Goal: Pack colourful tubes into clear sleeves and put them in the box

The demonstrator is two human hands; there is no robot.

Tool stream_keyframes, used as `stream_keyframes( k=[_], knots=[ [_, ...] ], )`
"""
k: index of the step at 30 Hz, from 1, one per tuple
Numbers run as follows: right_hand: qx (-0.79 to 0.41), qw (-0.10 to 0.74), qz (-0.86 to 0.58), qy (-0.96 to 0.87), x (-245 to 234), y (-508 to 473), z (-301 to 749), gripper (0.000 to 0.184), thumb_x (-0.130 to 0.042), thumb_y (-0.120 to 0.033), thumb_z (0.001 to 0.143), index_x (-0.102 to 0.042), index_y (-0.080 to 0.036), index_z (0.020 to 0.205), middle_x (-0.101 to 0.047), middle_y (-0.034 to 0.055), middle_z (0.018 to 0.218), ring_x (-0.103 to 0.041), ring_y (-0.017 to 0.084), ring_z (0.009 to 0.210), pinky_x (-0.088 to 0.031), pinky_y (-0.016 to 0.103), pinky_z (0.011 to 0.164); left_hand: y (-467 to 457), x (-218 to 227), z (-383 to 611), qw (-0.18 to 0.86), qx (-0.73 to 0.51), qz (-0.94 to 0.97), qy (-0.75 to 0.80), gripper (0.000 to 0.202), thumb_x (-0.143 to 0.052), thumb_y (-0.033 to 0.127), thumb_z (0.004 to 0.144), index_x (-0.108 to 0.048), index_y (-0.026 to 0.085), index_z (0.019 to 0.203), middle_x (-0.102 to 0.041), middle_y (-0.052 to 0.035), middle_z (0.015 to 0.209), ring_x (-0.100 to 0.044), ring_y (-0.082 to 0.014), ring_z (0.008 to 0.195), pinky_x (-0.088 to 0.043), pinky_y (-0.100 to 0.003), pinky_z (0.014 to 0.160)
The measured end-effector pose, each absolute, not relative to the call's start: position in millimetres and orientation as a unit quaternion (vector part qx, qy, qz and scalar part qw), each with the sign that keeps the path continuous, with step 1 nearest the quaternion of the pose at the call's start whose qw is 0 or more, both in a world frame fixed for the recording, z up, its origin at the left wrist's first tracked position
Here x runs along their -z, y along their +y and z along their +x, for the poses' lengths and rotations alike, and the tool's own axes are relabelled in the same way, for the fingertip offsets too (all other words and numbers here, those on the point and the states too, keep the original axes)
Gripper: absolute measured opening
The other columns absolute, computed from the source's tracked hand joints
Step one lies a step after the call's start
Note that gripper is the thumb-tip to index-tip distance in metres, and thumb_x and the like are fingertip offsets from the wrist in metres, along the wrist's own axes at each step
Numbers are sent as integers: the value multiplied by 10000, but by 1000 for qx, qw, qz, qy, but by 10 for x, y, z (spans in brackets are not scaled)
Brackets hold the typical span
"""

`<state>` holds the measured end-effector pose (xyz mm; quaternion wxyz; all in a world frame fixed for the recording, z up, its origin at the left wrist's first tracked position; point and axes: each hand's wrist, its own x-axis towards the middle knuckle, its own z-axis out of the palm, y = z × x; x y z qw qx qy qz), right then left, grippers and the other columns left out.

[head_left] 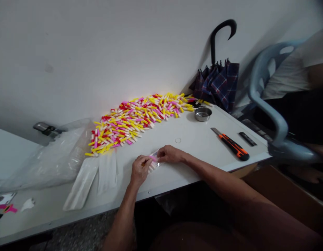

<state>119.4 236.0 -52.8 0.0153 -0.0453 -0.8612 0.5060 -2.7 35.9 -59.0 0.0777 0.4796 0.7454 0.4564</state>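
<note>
Close to the table's front edge, my left hand pinches some small pink-and-white plastic tubes. My right hand is closed on the edge of a small clear plastic bag around or beside these tubes; I cannot tell how many are inside. My fingertips partly hide both. Behind my hands spreads a large heap of short tubes in yellow, red, pink and white. A thin ring like a rubber band lies just beyond my right hand.
A metal bowl, an orange-black utility knife with its blade out, and a black blade case lie right. Bundles of clear bags and a large plastic bag lie left. A plaid umbrella leans behind; a person sits in a chair.
</note>
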Motion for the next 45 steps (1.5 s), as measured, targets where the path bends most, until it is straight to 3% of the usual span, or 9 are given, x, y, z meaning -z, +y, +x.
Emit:
stream_keyframes(
  k=[4,7,14,21,27,30,35,40,45],
  knots=[
    [-403,-26,-74,-912,412,2317,1131,148,-686,-243,769,-792,-147,805,-712,20,704,-554,126,632,-359,233,599,366,589,39,20,-431,501,750,159,-634,318,956,-750,237,883,-714,-28,869,-650,-192,868,-491,-339,833],
    [-396,-35,-95,-913,375,2348,1146,166,-687,-259,756,-801,-144,793,-698,18,668,-551,126,616,-356,234,582,349,599,54,0,-425,501,754,160,-634,329,959,-750,242,893,-720,-29,870,-651,-198,874,-490,-352,846],
    [-515,8,-55,-855,477,2342,1155,154,-665,-233,765,-787,-138,775,-628,-29,589,-511,102,584,-375,209,574,340,605,50,21,-437,483,758,170,-628,339,952,-746,242,877,-722,-35,884,-656,-203,888,-509,-354,853],
    [-678,-90,16,-730,574,2363,1158,196,-664,-203,731,-743,-130,895,-648,-26,688,-574,104,606,-459,199,584,365,600,40,30,-438,467,767,168,-652,344,931,-737,229,842,-718,-33,860,-659,-197,866,-504,-337,827],
    [-704,26,-40,-709,685,2279,1215,226,-729,-180,702,-663,-147,915,-695,-9,758,-583,100,635,-439,185,574,375,610,43,20,-431,477,765,167,-649,324,934,-727,228,822,-715,-29,849,-652,-192,855,-490,-333,815],
    [-729,-7,-46,-683,617,2268,1282,298,-705,-182,730,-624,-163,1016,-716,5,807,-585,95,600,-421,173,524,368,610,37,14,-428,481,765,160,-646,322,935,-725,229,832,-713,-28,844,-650,-192,847,-490,-335,812],
    [-756,-65,-21,-651,523,2275,1359,564,-759,-177,700,-580,-201,1234,-711,51,1078,-625,98,690,-418,142,497,376,639,27,7,-431,468,772,165,-639,330,936,-715,228,831,-709,-30,849,-655,-194,852,-497,-337,811],
    [-731,-5,-50,-680,639,2144,1305,420,-726,-195,761,-612,-161,1164,-696,6,874,-524,70,561,-392,175,501,394,635,65,6,-429,472,770,158,-642,312,929,-708,231,810,-712,-28,845,-654,-196,847,-496,-343,815],
    [-626,86,-92,-769,668,2035,1400,341,-680,-163,801,-613,-153,1135,-707,5,807,-586,109,634,-417,206,592,368,627,90,-1,-426,467,774,155,-621,317,941,-712,233,848,-705,-28,847,-650,-201,858,-490,-349,825]
  ],
)
